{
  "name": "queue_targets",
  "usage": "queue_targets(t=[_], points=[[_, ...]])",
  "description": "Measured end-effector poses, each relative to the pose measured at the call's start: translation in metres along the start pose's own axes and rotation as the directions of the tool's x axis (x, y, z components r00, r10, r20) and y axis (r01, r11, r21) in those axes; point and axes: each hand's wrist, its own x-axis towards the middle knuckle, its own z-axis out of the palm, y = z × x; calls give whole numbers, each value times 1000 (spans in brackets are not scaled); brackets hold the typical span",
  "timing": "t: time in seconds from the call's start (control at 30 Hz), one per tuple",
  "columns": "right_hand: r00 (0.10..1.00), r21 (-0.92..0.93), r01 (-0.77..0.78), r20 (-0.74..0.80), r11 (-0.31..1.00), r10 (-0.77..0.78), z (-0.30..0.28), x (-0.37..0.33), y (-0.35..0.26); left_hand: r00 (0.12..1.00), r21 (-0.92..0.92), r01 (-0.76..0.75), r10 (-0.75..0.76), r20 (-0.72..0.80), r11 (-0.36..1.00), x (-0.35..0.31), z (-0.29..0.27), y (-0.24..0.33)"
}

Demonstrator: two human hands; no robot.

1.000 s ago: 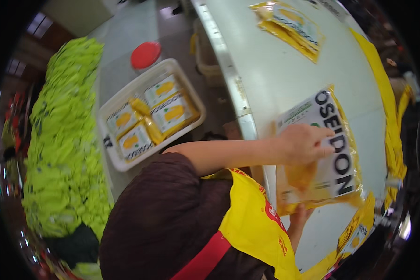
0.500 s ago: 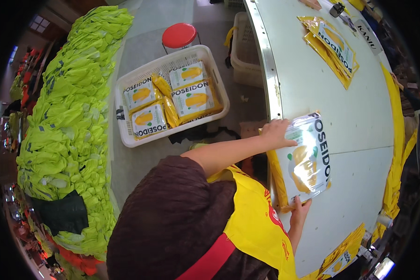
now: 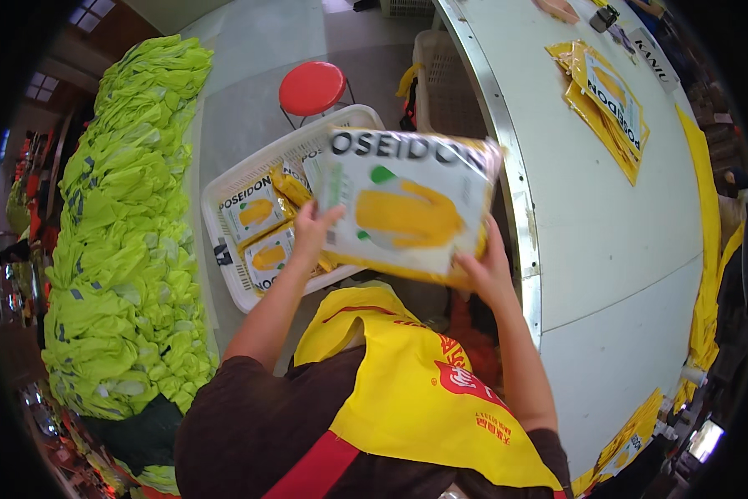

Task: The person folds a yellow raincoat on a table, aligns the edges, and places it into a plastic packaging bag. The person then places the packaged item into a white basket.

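Observation:
Between my two hands I hold a flat plastic-wrapped package [image 3: 407,204], white-faced with a yellow raincoat picture and yellow sides. My left hand [image 3: 314,234] grips its left edge, and my right hand [image 3: 486,264] clasps its lower right corner. The package is lifted off the table and hangs partly over a white plastic basket [image 3: 232,287], hiding the basket's right part. Inside the basket lie several similar packages [image 3: 253,212], some flat and some on edge.
A red stool [image 3: 312,88] stands behind the basket. A long heap of lime-green garments [image 3: 124,241] runs along the left. To the right, the pale table [image 3: 607,274] has a metal edge and carries yellow packaging bags [image 3: 609,104]. Another basket [image 3: 440,87] sits beside the table.
The package has left the table and moved left towards the basket, turning so its print reads upright. Both my hands have travelled with it, and my body has turned left.

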Motion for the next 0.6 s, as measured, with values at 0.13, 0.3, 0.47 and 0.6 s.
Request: queue_targets(t=[0.13,0.3,0.47,0.6], points=[[965,-577,214,3,788,-260,46,92,20,937,386,-143,250,-244,911,118,-72,-48],[992,-538,46,127,841,27,49,48,40,835,877,55,460,-302,477,164,-94,-128],[891,-425,-447,-135,787,433,6,-99,91,992,867,-118,89,85,485,132,-17,-173],[569,-286,-822,-454,492,686,7,-268,142,633,768,-555,-438,638,318,78,59,-211]])
